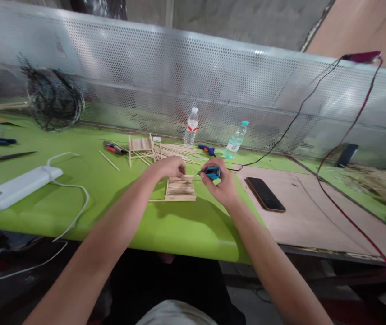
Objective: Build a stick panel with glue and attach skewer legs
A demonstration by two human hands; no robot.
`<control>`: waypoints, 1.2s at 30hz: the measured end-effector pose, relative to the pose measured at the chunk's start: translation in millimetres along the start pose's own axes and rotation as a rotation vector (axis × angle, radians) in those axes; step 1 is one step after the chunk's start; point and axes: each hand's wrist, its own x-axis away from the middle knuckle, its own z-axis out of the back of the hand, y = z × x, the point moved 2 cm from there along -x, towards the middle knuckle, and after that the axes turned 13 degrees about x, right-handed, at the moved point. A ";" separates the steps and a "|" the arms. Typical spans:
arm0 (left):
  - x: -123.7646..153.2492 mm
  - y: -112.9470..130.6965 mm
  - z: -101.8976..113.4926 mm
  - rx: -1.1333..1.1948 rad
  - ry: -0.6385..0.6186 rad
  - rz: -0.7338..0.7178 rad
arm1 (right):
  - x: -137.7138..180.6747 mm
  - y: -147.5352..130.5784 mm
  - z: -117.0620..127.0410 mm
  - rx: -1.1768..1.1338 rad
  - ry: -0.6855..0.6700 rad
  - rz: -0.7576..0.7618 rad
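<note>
A small structure of thin wooden sticks lies on the green tabletop, its sticks side by side like a slatted panel. My left hand is closed in a pinch at its far edge, on what looks like a stick partly hidden by the fingers. My right hand grips a blue-and-black handled tool, its thin tip pointing left toward the panel's far right corner. The tool's exact kind is not clear. Behind my left hand is a heap of loose sticks, with a small chair-like stick frame beside it.
Behind stand two water bottles and a blue glue gun. Red-handled pliers lie left, near a white power strip with a loose cord. A phone rests on the board at right. Perforated metal walls the back.
</note>
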 end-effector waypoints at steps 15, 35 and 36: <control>4.8 6.7 0.7 -0.003 0.013 0.032 | 23.4 2.0 10.3 0.392 -0.201 0.330; 7.2 8.8 1.7 -0.026 -0.007 0.036 | 32.9 -8.8 3.0 0.476 -0.172 0.393; 6.6 8.5 1.6 -0.028 -0.008 0.031 | 32.7 -9.2 3.3 0.471 -0.168 0.395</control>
